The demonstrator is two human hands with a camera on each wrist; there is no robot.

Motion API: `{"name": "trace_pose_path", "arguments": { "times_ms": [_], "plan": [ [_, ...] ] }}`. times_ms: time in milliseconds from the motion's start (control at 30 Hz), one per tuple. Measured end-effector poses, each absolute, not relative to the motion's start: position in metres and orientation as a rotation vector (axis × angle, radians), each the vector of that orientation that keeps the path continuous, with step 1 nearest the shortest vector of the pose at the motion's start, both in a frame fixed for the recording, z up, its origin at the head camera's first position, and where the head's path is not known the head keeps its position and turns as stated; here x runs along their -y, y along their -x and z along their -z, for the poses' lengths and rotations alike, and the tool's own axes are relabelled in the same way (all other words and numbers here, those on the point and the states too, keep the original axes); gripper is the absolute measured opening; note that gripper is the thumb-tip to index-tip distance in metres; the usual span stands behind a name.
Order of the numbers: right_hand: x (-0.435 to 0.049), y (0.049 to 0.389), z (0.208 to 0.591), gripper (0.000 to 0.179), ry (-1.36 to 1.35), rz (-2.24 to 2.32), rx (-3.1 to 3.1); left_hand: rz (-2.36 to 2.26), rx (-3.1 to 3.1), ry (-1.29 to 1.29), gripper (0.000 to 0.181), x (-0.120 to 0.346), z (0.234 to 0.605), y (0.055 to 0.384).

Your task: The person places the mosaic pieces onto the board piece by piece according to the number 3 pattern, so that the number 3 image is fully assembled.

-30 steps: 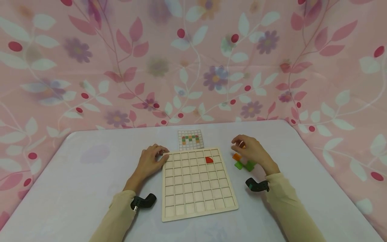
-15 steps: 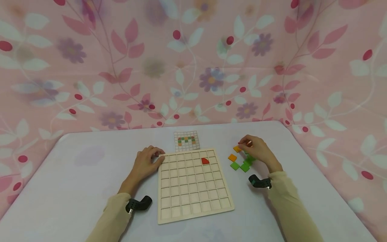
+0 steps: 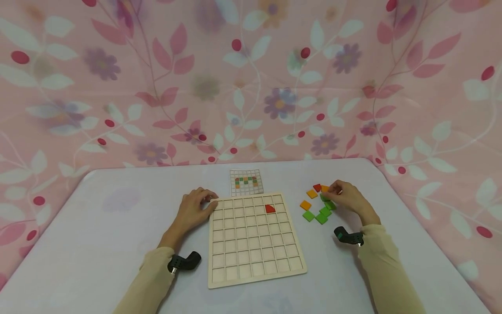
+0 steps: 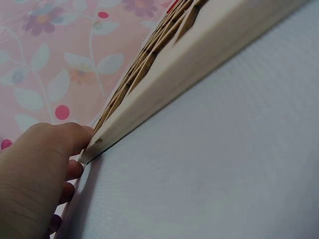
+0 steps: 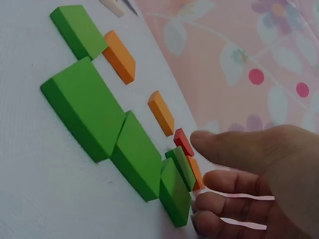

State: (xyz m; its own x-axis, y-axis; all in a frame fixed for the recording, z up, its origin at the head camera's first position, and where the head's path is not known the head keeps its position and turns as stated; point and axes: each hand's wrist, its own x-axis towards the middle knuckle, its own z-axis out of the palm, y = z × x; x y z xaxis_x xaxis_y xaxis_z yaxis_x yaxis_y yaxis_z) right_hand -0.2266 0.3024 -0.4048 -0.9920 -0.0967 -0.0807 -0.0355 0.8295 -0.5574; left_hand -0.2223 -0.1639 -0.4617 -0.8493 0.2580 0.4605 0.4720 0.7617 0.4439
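Observation:
A pale wooden grid board lies in the middle of the table, with one red quarter-round piece in a cell near its upper right. My left hand holds the board's far left corner, its thumb at the edge in the left wrist view. Right of the board, my right hand is at the far side of a loose group of tiles, fingers spread and fingertips beside them. The right wrist view shows green tiles, some leaning on each other, orange tiles and a red tile near the thumb tip.
A small printed card with a coloured grid pattern lies just behind the board. A pink floral curtain stands behind the white-covered table.
My right hand has moved right across the tiles, which now lie more spread out and uncovered, with a red tile in sight. The left hand stays at the board's corner.

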Motion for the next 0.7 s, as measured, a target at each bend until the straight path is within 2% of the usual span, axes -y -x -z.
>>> {"name": "trace_pose_path", "arguments": {
  "times_ms": [367, 700],
  "plan": [
    [-0.3029, 0.2278, 0.4064, 0.054, 0.056, 0.813, -2.84, 0.798, 2.591, 0.55, 0.013, 0.1645, 0.4615, 0.2218],
    [-0.2961, 0.2258, 0.4052, 0.048, 0.065, 0.758, -2.848, 0.798, 2.593, 0.546, 0.013, 0.1638, 0.461, 0.2213]
  ]
}}
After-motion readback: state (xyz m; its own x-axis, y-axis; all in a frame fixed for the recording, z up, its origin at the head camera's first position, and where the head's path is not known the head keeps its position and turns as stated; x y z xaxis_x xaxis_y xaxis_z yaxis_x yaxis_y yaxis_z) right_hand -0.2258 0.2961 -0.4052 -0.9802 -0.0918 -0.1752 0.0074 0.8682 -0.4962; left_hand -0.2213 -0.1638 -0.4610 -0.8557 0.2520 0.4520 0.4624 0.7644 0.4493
